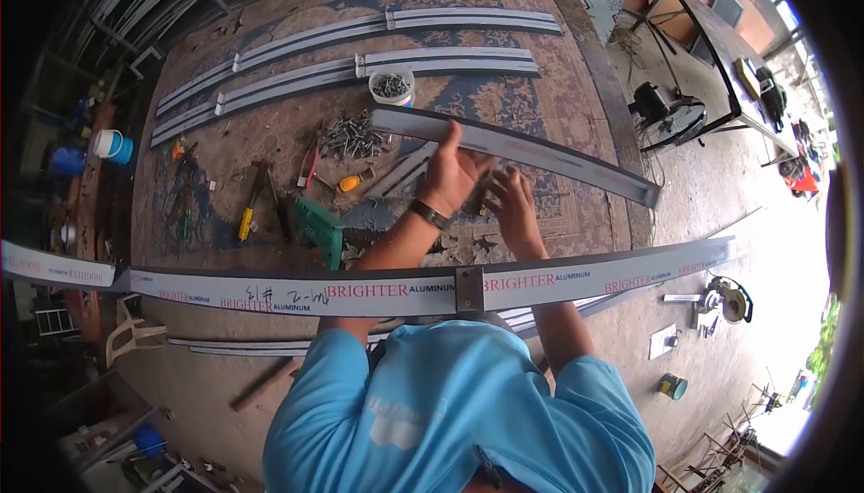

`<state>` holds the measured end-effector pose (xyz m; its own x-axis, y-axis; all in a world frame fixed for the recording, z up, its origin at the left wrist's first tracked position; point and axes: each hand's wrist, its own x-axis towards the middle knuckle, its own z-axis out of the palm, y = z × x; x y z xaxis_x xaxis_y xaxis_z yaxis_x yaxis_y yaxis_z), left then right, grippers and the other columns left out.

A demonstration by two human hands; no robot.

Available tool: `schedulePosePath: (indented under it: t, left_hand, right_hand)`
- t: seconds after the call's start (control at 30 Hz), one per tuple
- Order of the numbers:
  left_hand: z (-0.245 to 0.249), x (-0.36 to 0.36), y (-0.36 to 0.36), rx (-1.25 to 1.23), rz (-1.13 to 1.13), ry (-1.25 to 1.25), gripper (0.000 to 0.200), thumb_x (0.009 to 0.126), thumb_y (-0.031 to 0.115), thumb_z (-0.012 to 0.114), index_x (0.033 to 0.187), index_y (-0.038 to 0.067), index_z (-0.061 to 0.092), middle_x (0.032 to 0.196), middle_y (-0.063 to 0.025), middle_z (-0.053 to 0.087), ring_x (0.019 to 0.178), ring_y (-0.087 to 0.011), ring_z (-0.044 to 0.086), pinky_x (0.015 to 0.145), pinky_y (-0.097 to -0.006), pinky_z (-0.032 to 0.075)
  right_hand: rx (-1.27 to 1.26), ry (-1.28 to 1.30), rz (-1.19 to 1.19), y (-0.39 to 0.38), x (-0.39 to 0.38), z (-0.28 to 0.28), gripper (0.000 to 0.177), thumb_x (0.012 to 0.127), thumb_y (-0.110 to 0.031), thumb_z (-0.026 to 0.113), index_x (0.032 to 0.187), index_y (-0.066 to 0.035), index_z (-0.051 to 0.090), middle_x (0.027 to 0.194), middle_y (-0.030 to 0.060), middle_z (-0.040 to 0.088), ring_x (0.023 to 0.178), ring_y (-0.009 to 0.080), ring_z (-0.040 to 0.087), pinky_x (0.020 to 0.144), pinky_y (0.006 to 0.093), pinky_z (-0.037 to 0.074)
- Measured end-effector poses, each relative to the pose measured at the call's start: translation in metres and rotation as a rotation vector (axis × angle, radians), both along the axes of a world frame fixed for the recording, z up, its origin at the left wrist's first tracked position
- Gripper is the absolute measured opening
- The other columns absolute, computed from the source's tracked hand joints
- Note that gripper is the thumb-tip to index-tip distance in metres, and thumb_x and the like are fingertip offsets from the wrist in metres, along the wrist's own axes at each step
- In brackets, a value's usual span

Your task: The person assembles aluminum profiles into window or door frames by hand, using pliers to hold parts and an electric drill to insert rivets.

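Observation:
My left hand (450, 174), with a dark band on its wrist, grips a short grey aluminum profile (558, 162), thumb over its near face. The profile slants down to the right above the work surface. My right hand (511, 205) is just below it, fingers bent and apart; nothing can be made out in them. Across both forearms, closer to me, runs a long aluminum profile (387, 292) with "BRIGHTER ALUMINUM" film, handwriting and a small metal bracket (469, 291). A pile of screws (355, 136) and a white tub of screws (391, 87) sit beyond my left hand.
On the worn carpeted table (576, 97) lie joined profiles (297, 88), a green power tool (319, 230), a yellow tape measure (349, 183), red-handled pliers (309, 166) and a yellow-handled tool (247, 221). A fan (666, 120) stands right; a circular saw (724, 300) is on the floor.

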<state>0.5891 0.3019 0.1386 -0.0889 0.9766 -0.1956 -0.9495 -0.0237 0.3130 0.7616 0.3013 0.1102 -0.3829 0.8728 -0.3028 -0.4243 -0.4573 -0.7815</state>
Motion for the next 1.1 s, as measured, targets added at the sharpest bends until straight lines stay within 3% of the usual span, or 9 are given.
schedulePosePath:
  t: [0.07, 0.13, 0.17, 0.27, 0.33, 0.43, 0.7, 1.0, 1.1]
  left_hand:
    - [-0.005, 0.021, -0.018, -0.006, -0.223, 0.275, 0.037, 0.106, 0.041, 0.057, 0.121, 0.008, 0.062, 0.112, -0.0102, 0.073, 0.096, -0.0197, 0.073, 0.082, -0.0373, 0.061]
    - [0.002, 0.007, -0.047, -0.150, -0.354, 0.684, 0.029, 0.104, 0.036, 0.063, 0.109, 0.008, 0.065, 0.099, -0.0063, 0.073, 0.090, -0.0156, 0.071, 0.076, -0.0329, 0.058]
    - [0.005, -0.007, -0.061, -0.222, -0.431, 0.893, 0.025, 0.102, 0.033, 0.066, 0.103, 0.008, 0.067, 0.093, -0.0043, 0.073, 0.088, -0.0135, 0.070, 0.072, -0.0307, 0.057]
    - [-0.004, -0.040, -0.078, -0.064, 0.301, 1.554, 0.019, 0.099, 0.022, 0.071, 0.102, 0.004, 0.068, 0.087, -0.0033, 0.069, 0.074, -0.0105, 0.064, 0.065, -0.0265, 0.053]
    - [0.004, -0.049, -0.068, -0.012, 0.466, 1.579, 0.018, 0.098, 0.017, 0.071, 0.104, 0.000, 0.066, 0.093, -0.0056, 0.069, 0.073, -0.0114, 0.066, 0.064, -0.0289, 0.053]
    - [-0.004, -0.058, -0.067, -0.096, -0.048, 1.544, 0.016, 0.096, 0.010, 0.070, 0.105, -0.002, 0.066, 0.098, -0.0079, 0.069, 0.074, -0.0122, 0.068, 0.063, -0.0291, 0.053]
    - [-0.029, -0.018, -0.068, -0.296, 0.096, 1.288, 0.013, 0.094, 0.010, 0.074, 0.104, 0.002, 0.072, 0.081, -0.0026, 0.074, 0.063, -0.0097, 0.068, 0.056, -0.0253, 0.053]
    - [-0.024, -0.001, -0.063, -0.118, 0.097, 1.550, 0.012, 0.093, 0.008, 0.073, 0.101, -0.001, 0.073, 0.084, -0.0084, 0.074, 0.068, -0.0139, 0.071, 0.057, -0.0305, 0.054]
    - [-0.011, 0.004, -0.059, -0.083, 0.181, 1.553, 0.018, 0.088, 0.009, 0.072, 0.104, -0.001, 0.074, 0.092, -0.0169, 0.076, 0.086, -0.0243, 0.075, 0.076, -0.0367, 0.056]
  right_hand:
    - [0.036, 0.327, -0.049, 0.034, -0.011, -0.039, 0.057, 0.104, -0.036, 0.061, 0.147, -0.004, 0.040, 0.134, 0.0113, 0.058, 0.118, 0.0256, 0.060, 0.098, 0.0393, 0.050]
    - [0.120, 0.366, -0.312, 0.043, -0.024, 0.022, 0.047, 0.101, -0.022, 0.062, 0.142, -0.006, 0.045, 0.131, 0.0134, 0.061, 0.121, 0.0303, 0.060, 0.104, 0.0450, 0.048]
    - [0.059, 0.489, -0.347, 0.059, -0.013, 0.011, 0.040, 0.097, -0.012, 0.061, 0.135, -0.007, 0.048, 0.123, 0.0147, 0.065, 0.119, 0.0318, 0.062, 0.104, 0.0482, 0.050]
    - [0.044, 0.435, -0.361, 0.075, 0.018, 0.002, 0.037, 0.094, -0.011, 0.062, 0.129, -0.003, 0.052, 0.109, 0.0175, 0.068, 0.106, 0.0320, 0.066, 0.099, 0.0463, 0.053]
    - [0.086, 0.391, -0.319, 0.076, 0.021, -0.010, 0.039, 0.094, -0.011, 0.062, 0.130, -0.003, 0.051, 0.104, 0.0168, 0.068, 0.102, 0.0316, 0.066, 0.098, 0.0488, 0.053]
    - [0.155, 0.347, -0.278, 0.068, 0.011, -0.007, 0.040, 0.095, -0.010, 0.062, 0.132, -0.003, 0.049, 0.096, 0.0149, 0.067, 0.094, 0.0288, 0.067, 0.092, 0.0474, 0.056]
    - [0.167, 0.258, -0.288, 0.029, -0.051, 0.022, 0.043, 0.100, -0.024, 0.066, 0.134, -0.004, 0.049, 0.087, 0.0109, 0.066, 0.082, 0.0239, 0.068, 0.078, 0.0404, 0.056]
    - [0.211, 0.006, -0.346, 0.004, -0.068, -0.007, 0.038, 0.104, -0.027, 0.062, 0.135, -0.005, 0.055, 0.082, 0.0074, 0.067, 0.076, 0.0169, 0.066, 0.068, 0.0325, 0.052]
    - [0.307, -0.110, -0.285, 0.008, -0.063, -0.004, 0.039, 0.105, -0.026, 0.061, 0.138, -0.008, 0.055, 0.082, 0.0063, 0.067, 0.070, 0.0157, 0.065, 0.062, 0.0295, 0.052]
